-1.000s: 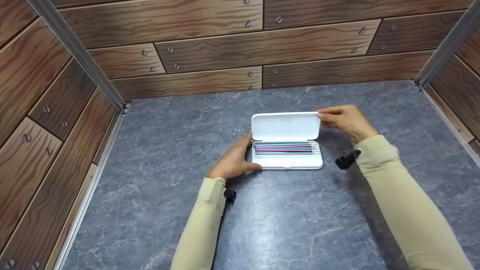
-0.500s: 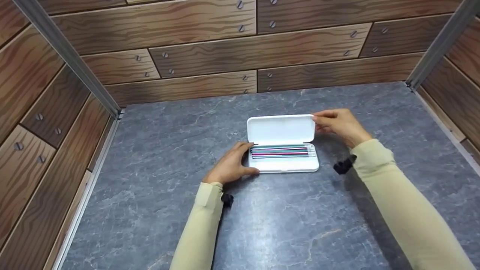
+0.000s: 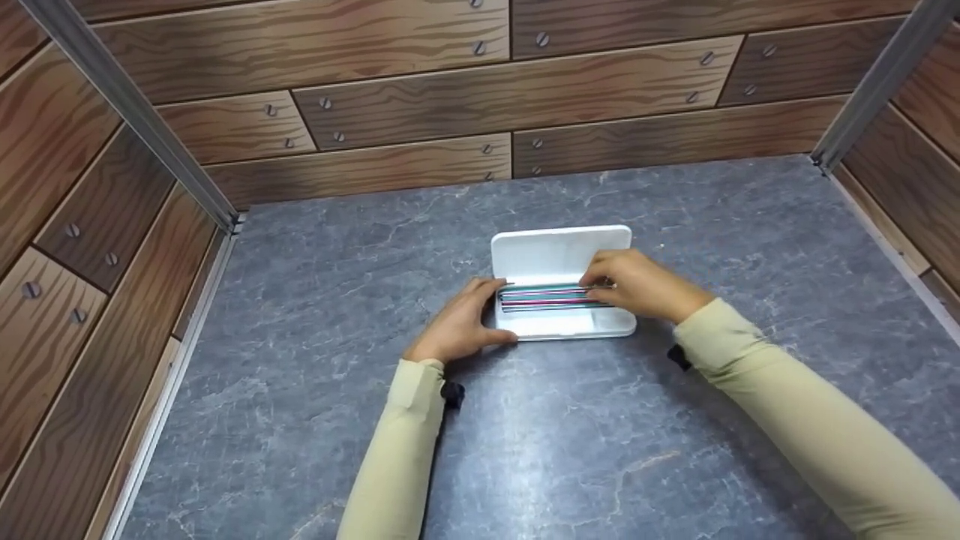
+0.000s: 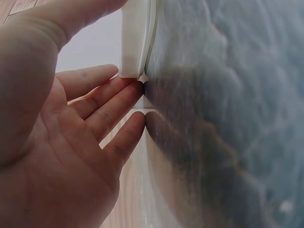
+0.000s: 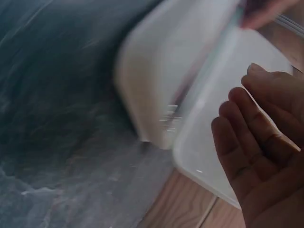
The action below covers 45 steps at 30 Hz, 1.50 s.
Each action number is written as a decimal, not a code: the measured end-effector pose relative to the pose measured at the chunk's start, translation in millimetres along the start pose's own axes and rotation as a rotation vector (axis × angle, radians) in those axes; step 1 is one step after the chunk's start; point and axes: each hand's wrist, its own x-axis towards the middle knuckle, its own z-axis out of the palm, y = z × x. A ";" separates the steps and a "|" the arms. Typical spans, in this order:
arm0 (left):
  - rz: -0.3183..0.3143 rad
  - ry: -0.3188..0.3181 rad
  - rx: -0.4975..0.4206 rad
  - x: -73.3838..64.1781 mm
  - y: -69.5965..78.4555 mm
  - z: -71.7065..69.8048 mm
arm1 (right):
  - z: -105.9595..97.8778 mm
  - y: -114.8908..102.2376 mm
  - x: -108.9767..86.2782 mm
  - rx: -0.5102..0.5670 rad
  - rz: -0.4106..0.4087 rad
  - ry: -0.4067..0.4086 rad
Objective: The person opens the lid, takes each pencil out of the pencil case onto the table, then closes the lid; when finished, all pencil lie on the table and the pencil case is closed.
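R hand shifted left since last frame, now over right end of pencils, fingers apart; contact unclear on my feed. L hand clamps case at left end. Pencils, in case's far half, run L–R, leftward from R hand, nearer one; raised lid behind.

So we've got the case on the counter, lid at its back, sticks in its rear half. Our left hand is at the case's left end, right hand over the sticks' right end, wall behind everything.
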 end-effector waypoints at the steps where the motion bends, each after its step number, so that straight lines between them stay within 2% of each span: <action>1: 0.002 -0.003 0.000 0.3 -0.1 0.6 | 3.4 1.6 1.1 -0.030 -0.010 -0.022; 4: 0.009 -0.015 -0.009 0.8 0.4 3.1 | 11.2 5.1 0.6 -0.104 -0.025 -0.036; 8: 0.003 -0.011 -0.011 1.4 2.7 5.0 | 16.4 5.8 -1.8 -0.192 -0.090 0.004; 11: -0.008 -0.009 -0.005 1.6 4.5 4.6 | 18.6 4.7 -2.7 -0.226 -0.126 0.025; 19: -0.009 0.000 0.009 2.9 5.6 1.4 | 20.5 -3.9 0.8 -0.301 -0.143 0.040; 30: 0.014 0.013 0.008 1.9 3.0 0.9 | 28.2 -3.2 -4.9 -0.285 -0.149 0.120; 34: 0.010 0.011 0.005 1.2 1.3 0.9 | 25.7 -5.4 -9.8 -0.228 -0.149 0.165; 37: 0.005 0.010 0.006 0.9 0.7 0.7 | 19.7 -7.5 -13.5 -0.160 -0.124 0.217; 39: 0.003 0.006 0.004 0.7 0.5 0.5 | 13.8 -8.7 -16.4 -0.104 -0.076 0.258; 45: -0.012 0.002 0.004 -0.3 0.5 -0.3 | -5.2 -9.0 -25.0 0.067 0.187 0.399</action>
